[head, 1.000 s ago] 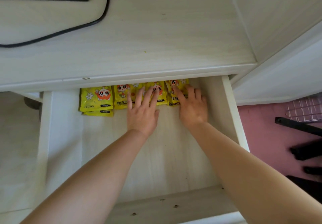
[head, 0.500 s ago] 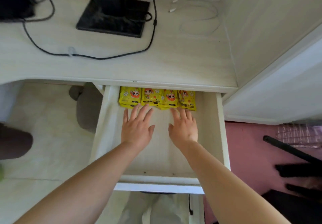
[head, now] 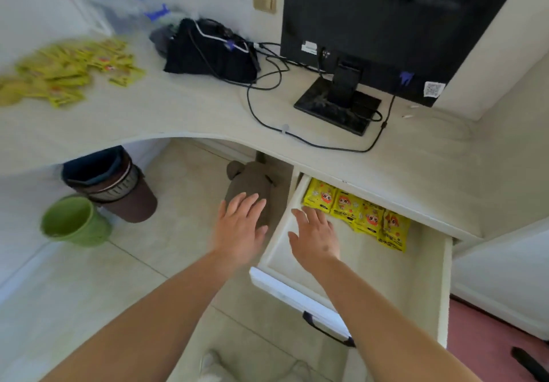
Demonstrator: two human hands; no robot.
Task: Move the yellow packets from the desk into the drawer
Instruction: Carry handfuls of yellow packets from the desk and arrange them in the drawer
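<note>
A row of yellow packets lies along the back of the open white drawer. A blurred heap of more yellow packets covers the far left of the desk. My right hand hovers over the drawer's left part, fingers spread, holding nothing, just short of the row. My left hand is outside the drawer, to its left over the floor, fingers apart and empty.
A black monitor on its stand, a black bag and loose cables sit on the desk. Under the desk stand a dark bin, a green bucket and a grey plush toy. A cabinet is to the right.
Both hands have left the packets in the drawer and drawn back to the left. My view has swung up and left, bringing the desk's packet heap into sight.
</note>
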